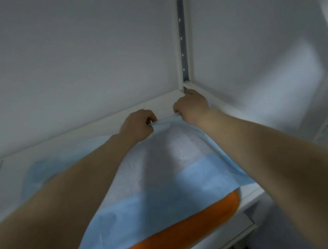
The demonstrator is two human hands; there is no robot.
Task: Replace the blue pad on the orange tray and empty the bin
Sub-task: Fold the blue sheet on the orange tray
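Risk sits at the far edge: my left grip (138, 125) and right grip (191, 108) both pinch the thin blue-bordered white absorbent pad (161, 176), which drapes over the flat orange plastic tray (172, 237) on the white shelf (68, 140). Uneven pulling could tear or skew it, baring orange. No writing shows; the bin is out of view.

No text or label is legible on the blue-and-white pad (148, 205) or the flat orange tray (173, 241). The white shelf walls (69, 63) show none either.
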